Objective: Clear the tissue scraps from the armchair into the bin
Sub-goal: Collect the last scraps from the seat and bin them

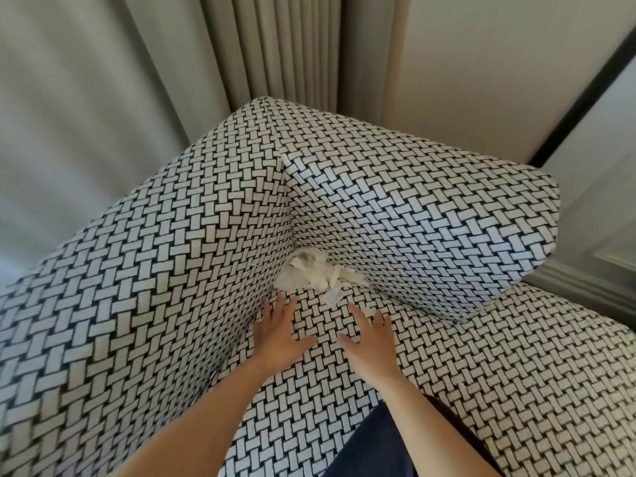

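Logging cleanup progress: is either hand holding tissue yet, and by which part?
Nothing is held: the left hand and right hand are open, near the tissue scraps.

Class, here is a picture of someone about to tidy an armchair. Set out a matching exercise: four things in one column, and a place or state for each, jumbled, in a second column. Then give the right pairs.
Things
1. tissue scraps
2. left hand
3. right hand
4. curtain

Places or states
a. pleated, behind the armchair
b. open, fingers spread, right beside the chair's left side panel
c. white, heaped in the seat's far corner
d. open, fingers spread, farther from that side panel

Pairs: 1-c, 2-b, 3-d, 4-a
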`<state>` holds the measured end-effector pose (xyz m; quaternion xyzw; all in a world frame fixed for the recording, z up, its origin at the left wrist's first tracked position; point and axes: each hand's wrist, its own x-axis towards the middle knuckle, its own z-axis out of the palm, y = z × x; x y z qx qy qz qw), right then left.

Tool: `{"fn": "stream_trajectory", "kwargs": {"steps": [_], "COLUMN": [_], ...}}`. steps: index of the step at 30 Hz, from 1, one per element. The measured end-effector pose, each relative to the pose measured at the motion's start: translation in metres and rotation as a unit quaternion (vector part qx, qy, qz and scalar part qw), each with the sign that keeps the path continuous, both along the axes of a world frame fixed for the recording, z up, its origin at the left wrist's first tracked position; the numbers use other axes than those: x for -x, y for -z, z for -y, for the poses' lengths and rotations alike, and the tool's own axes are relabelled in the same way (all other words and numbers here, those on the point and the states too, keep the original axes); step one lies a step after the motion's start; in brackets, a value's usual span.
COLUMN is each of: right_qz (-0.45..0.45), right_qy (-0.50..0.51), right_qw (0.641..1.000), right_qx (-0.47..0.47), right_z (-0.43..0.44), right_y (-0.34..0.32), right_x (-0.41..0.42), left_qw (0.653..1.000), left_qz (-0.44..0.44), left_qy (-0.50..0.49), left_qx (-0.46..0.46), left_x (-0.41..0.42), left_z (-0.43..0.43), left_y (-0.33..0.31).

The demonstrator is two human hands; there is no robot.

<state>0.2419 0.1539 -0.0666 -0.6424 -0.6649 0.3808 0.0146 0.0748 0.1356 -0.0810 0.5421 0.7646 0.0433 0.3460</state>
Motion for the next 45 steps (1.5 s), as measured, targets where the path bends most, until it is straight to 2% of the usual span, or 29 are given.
{"fn": "stream_trajectory", "kwargs": {"steps": [3,7,16,24,27,30,35,38,41,45], "right_qz": [-0.001,0.016,0.004,-0.075,-0.095,-0.078,0.002,-0.047,-0.085,-0.004], "right_qy": [-0.020,-0.061,-0.183,-0.124,-0.085,-0.058,-0.027,-0.001,-0.087,-0.188], "right_qw": [1.000,0.998,0.979,0.987,0.988,0.987,0.992,0.978,0.975,0.978], "right_qx": [-0.002,-0.022,-0.086,-0.063,-0.085,-0.127,-0.125,-0.202,-0.184,-0.088], "right_z": [-0.009,-0.016,-0.031,-0.034,-0.038,-0.042,-0.034,-0.045,-0.065,-0.089], "right_y": [0.007,0.015,0.026,0.020,0.014,0.001,-0.014,-0.025,-0.033,-0.026], "right_x": [-0.003,0.000,0.023,0.026,0.023,0.011,-0.016,-0.011,0.012,0.052], "left_qw": [0.998,0.995,0.994,0.995,0.995,0.995,0.995,0.995,0.994,0.994], "left_qz": [-0.003,-0.018,-0.040,-0.046,-0.045,-0.041,-0.045,-0.044,-0.044,-0.045], "left_qy": [0.026,0.040,0.034,0.031,0.028,0.030,0.026,0.027,0.029,0.034], "left_qx": [0.062,0.094,0.093,0.086,0.089,0.091,0.088,0.090,0.093,0.093], "left_x": [0.000,-0.002,-0.005,-0.007,-0.007,-0.007,-0.007,-0.007,-0.008,-0.008], "left_z": [-0.010,-0.012,-0.012,-0.011,-0.011,-0.011,-0.011,-0.012,-0.011,-0.011], "left_y": [0.013,0.018,0.022,0.022,0.020,0.019,0.020,0.019,0.019,0.019]}}
